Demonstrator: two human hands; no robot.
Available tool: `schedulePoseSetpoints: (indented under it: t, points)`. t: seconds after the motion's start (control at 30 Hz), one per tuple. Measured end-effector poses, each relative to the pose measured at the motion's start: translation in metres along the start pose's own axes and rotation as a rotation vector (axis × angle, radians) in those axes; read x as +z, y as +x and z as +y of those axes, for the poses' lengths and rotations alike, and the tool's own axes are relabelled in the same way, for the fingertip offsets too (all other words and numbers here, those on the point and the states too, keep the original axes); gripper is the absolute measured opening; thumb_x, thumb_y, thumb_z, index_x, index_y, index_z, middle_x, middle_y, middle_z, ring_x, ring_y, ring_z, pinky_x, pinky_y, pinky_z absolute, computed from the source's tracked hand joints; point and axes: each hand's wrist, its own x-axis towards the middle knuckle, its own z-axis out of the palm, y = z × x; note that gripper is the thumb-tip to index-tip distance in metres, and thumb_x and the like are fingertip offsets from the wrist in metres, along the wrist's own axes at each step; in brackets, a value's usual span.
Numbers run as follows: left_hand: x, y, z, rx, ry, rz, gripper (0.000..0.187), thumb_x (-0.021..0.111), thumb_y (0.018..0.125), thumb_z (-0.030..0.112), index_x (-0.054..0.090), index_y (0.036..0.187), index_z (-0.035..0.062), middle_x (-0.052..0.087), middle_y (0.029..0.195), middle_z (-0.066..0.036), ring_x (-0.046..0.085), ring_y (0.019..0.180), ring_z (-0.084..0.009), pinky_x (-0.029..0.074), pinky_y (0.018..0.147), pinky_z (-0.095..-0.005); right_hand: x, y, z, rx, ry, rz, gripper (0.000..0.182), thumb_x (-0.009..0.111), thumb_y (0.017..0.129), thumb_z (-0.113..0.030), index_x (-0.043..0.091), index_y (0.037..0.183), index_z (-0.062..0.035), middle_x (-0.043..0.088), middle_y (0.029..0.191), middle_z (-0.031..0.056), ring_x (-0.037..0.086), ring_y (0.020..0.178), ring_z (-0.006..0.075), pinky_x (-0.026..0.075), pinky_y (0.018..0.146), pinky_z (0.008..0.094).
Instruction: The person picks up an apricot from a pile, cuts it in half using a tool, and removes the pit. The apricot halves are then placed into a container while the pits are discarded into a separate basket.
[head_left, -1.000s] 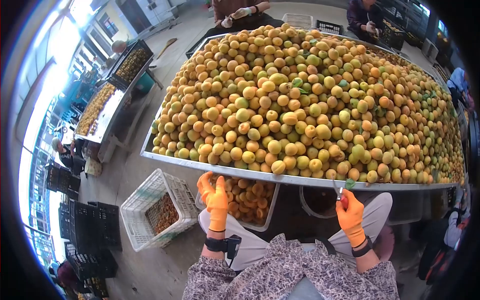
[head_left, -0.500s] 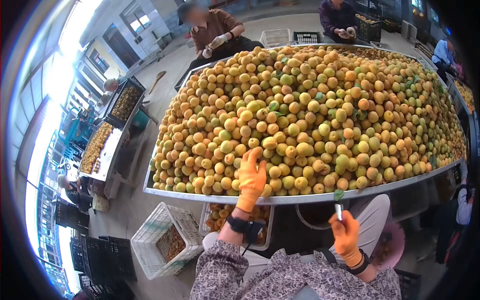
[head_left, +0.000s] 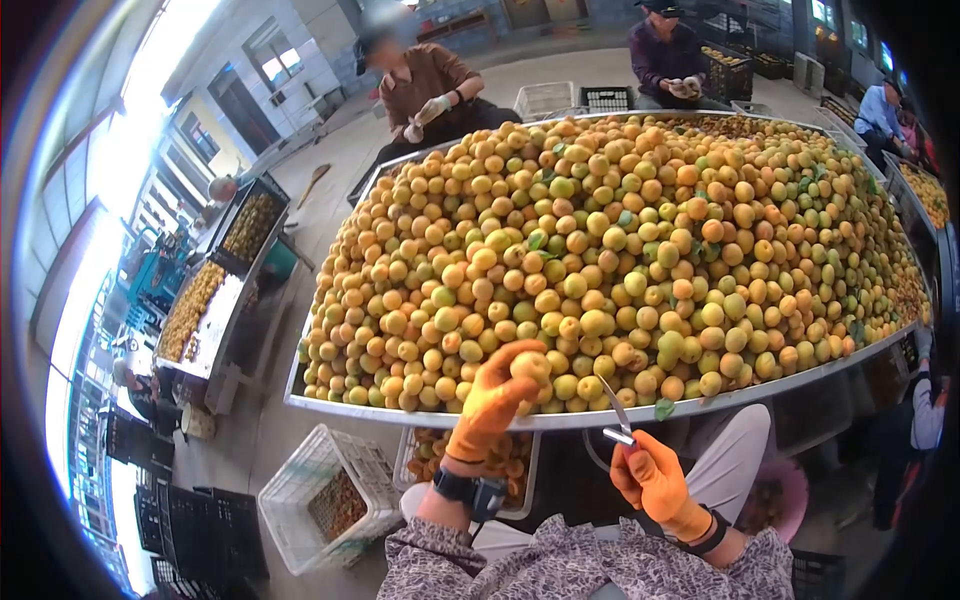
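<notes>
My left hand [head_left: 487, 410], in an orange glove, is closed round a yellow apricot [head_left: 531, 368] at the near side of a big heap of apricots [head_left: 590, 240]. The fruit shows between thumb and fingers. My right hand [head_left: 662, 488], also orange-gloved, grips a small knife [head_left: 618, 411] by its handle. The blade points up and to the left, its tip close to the front fruit of the heap, a little right of the held apricot. The heap lies on a large metal-edged table [head_left: 470, 420] in front of me.
Below the table edge, a crate of cut apricots [head_left: 518, 465] stands beside a white plastic crate [head_left: 325, 500] with small brown bits inside. A pink basin [head_left: 785, 500] is by my right knee. Two people [head_left: 425, 95] sit across the heap.
My left hand has lifted off the heap's fruit and turned, now with an apricot in its fingers. My right hand has moved left, and the knife's blade now shows clearly.
</notes>
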Motion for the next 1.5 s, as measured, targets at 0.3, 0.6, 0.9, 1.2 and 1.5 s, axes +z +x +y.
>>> schedulePoseSetpoints:
  t: [0.3, 0.6, 0.9, 1.2, 1.5]
  points:
    - [0.028, -0.091, 0.011, -0.146, -0.133, -0.128, 0.072, 0.075, 0.078, 0.036, 0.047, 0.131, -0.0041, 0.059, 0.114, -0.013, 0.057, 0.106, -0.0183, 0.044, 0.093, -0.0297, 0.044, 0.013, -0.002, 0.063, -0.072, -0.211, 0.047, 0.048, 0.098, -0.050, 0.053, 0.092, -0.0036, 0.041, 0.059, -0.0027, 0.034, 0.049, 0.0047, 0.024, 0.046, 0.0214]
    - [0.032, -0.114, 0.018, -0.108, -0.102, -0.166, 0.062, 0.068, 0.087, 0.033, 0.045, 0.134, 0.0007, 0.054, 0.106, -0.001, 0.047, 0.084, -0.0048, 0.038, 0.069, -0.0179, 0.051, 0.005, 0.005, -0.091, -0.445, -0.175, 0.041, 0.048, 0.100, -0.042, 0.052, 0.089, -0.0031, 0.044, 0.058, 0.0032, 0.038, 0.050, 0.0130, 0.033, 0.048, 0.0287]
    - [0.043, -0.129, 0.012, -0.113, 0.007, -0.122, 0.079, 0.071, 0.086, 0.041, 0.034, 0.141, -0.0018, 0.052, 0.115, -0.006, 0.051, 0.096, -0.0109, 0.043, 0.082, -0.0225, 0.040, 0.000, 0.028, -0.111, -0.507, -0.212, 0.037, 0.050, 0.100, -0.038, 0.049, 0.087, -0.0030, 0.042, 0.058, 0.0091, 0.036, 0.049, 0.0207, 0.035, 0.048, 0.0325]
    - [0.048, -0.110, -0.008, 0.050, 0.127, 0.083, 0.027, 0.048, 0.099, 0.023, 0.046, 0.116, 0.0016, 0.053, 0.098, -0.004, 0.046, 0.079, -0.0079, 0.040, 0.067, -0.0215, 0.038, 0.010, 0.066, -0.125, -0.362, -0.087, 0.042, 0.048, 0.100, -0.044, 0.051, 0.088, -0.0031, 0.046, 0.060, 0.0026, 0.039, 0.055, 0.0119, 0.035, 0.051, 0.0293]
    - [0.055, -0.092, -0.039, 0.154, 0.427, 0.514, 0.031, 0.040, 0.101, 0.027, 0.054, 0.086, 0.0051, 0.058, 0.070, -0.002, 0.049, 0.061, -0.0090, 0.040, 0.057, -0.0244, 0.034, 0.024, 0.058, 0.376, 0.138, -0.190, 0.047, 0.043, 0.100, -0.050, 0.045, 0.076, -0.0103, 0.034, 0.055, -0.0054, 0.027, 0.042, 0.0051, 0.021, 0.040, 0.0226]
